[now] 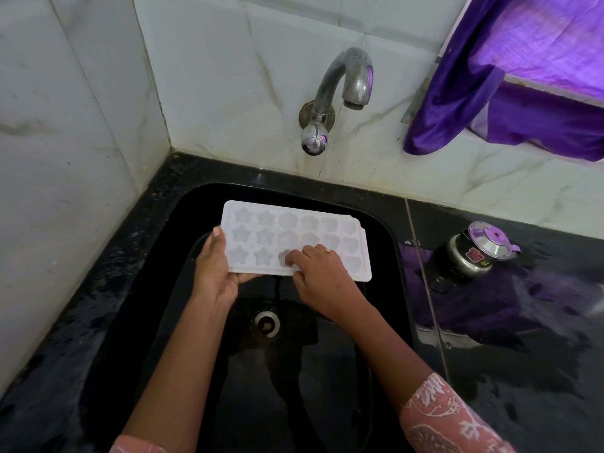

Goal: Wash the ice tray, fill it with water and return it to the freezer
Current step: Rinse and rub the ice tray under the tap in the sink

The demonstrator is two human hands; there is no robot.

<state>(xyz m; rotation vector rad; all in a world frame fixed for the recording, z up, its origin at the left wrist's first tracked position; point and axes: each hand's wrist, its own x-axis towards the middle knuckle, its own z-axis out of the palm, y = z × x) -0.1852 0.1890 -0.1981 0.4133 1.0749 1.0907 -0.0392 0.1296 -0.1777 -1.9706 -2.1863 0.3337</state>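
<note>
A white ice tray with star and flower shaped cells is held level over the black sink. My left hand grips its left end, thumb on the rim and fingers underneath. My right hand lies on the tray's near edge, its fingertips pressed into a cell in the front row. The cells look empty. The steel tap juts from the wall above the tray, and no water runs from it.
The sink's drain lies below the tray. A small steel pot with a lid stands on the black counter to the right. Purple cloth hangs at the upper right. Marble-tiled walls close the left and back.
</note>
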